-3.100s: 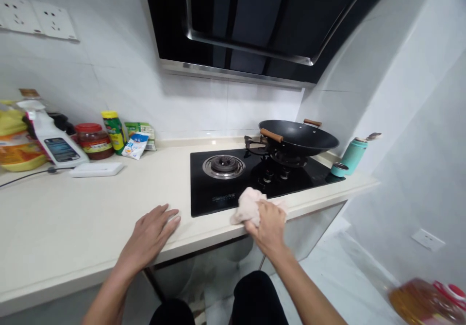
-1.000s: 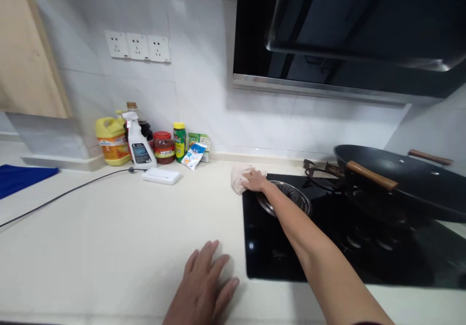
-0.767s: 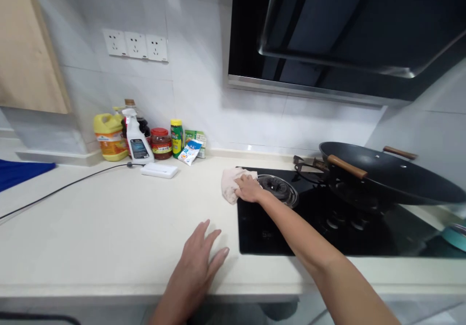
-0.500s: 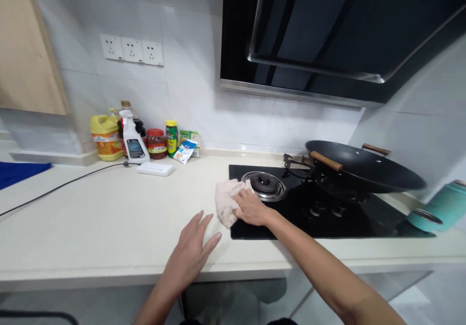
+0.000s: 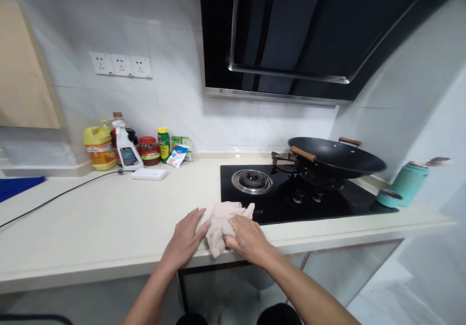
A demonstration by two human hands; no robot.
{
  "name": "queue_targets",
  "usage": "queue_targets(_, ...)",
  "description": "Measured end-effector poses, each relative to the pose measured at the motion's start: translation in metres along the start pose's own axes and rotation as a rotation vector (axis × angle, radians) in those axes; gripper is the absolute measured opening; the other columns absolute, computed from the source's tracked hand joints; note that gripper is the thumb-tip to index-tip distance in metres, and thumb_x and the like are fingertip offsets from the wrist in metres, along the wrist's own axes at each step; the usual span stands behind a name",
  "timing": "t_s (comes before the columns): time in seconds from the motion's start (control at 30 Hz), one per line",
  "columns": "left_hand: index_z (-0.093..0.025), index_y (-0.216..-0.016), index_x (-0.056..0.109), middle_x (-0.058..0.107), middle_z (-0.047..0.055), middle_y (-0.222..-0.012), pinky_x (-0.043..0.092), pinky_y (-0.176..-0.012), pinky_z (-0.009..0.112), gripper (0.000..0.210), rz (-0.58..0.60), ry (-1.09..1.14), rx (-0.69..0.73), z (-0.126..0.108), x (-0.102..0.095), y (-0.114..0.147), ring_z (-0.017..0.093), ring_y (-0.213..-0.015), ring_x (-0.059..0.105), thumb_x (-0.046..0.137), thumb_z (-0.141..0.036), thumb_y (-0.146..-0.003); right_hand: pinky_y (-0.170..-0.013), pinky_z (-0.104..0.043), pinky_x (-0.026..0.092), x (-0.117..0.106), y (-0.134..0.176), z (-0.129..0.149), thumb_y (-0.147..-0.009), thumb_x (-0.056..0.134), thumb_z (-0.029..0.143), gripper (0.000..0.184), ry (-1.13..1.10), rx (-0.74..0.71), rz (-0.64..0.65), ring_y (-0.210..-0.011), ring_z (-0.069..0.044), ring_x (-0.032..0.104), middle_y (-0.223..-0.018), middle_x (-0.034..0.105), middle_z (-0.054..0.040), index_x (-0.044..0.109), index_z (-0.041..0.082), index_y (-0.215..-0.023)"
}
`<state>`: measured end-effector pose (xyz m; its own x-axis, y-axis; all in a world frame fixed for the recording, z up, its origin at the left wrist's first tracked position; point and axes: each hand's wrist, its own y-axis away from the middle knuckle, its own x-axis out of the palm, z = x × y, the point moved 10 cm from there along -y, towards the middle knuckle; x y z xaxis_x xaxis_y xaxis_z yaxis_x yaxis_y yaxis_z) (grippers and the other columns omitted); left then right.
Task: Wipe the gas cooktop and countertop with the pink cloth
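Observation:
A crumpled pale pink cloth (image 5: 220, 223) lies over the counter's front edge and the near left corner of the black gas hob (image 5: 284, 208). My right hand (image 5: 249, 237) is closed on the cloth, its fingers pressed into the folds. Just left of the cloth, my left hand (image 5: 187, 235) rests on the white counter (image 5: 109, 223) with fingers stretched and thumb apart, holding nothing. Its thumb comes close to the cloth; whether they touch I cannot tell. Beyond the cloth is the bare left burner (image 5: 252, 181).
A black wok (image 5: 338, 160) with wooden handles sits on the right burner. Farther right stands a turquoise container (image 5: 409, 184). At the back left are a yellow jug (image 5: 100, 147), a spray bottle (image 5: 125, 145) and a red-lidded jar (image 5: 149, 151). The range hood (image 5: 284, 33) overhangs the hob.
My right hand has drawn the cloth from beside the left burner toward me, to the counter's front edge. My left hand has lowered onto the counter near it. The view has shifted right.

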<state>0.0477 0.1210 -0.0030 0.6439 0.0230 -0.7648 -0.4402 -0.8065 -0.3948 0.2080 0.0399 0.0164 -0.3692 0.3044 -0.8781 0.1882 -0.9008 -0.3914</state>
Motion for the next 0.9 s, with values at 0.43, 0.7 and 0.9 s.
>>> queue_targets(0.43,-0.020,-0.144,0.053,0.059,0.011,-0.147,0.039,-0.116,0.048,0.059,-0.035,0.068,-0.026,0.008,-0.006,-0.004,0.027,-0.136,0.054,0.034,-0.057,-0.102,-0.098,-0.036,0.046,-0.040,-0.053,-0.112,-0.099,0.037,0.038,0.045,-0.534,0.460,-0.153,-0.116,-0.026,0.059,-0.127,0.066,-0.0134,0.061,0.014,-0.129)
queue_targets(0.7,-0.021,-0.143,0.055,0.059,0.010,-0.147,0.039,-0.116,0.049,0.062,-0.005,0.023,-0.041,0.007,-0.003,-0.005,0.029,-0.138,0.052,0.035,-0.060,-0.100,-0.110,-0.056,0.029,-0.075,-0.034,-0.149,-0.100,0.037,0.045,0.054,0.017,0.548,-0.149,-0.137,-0.035,0.035,-0.154,0.036,-0.0121,0.042,0.033,-0.152)
queue_targets(0.9,-0.022,-0.136,0.061,0.063,0.008,-0.142,0.039,-0.116,0.050,0.063,0.016,0.027,-0.037,0.009,-0.001,-0.007,0.029,-0.135,0.054,0.034,-0.063,-0.097,-0.108,-0.067,0.025,-0.005,-0.060,-0.085,-0.095,0.049,0.059,0.049,0.186,0.255,0.288,-0.144,-0.040,0.023,-0.160,0.034,-0.0027,0.051,0.047,-0.142)
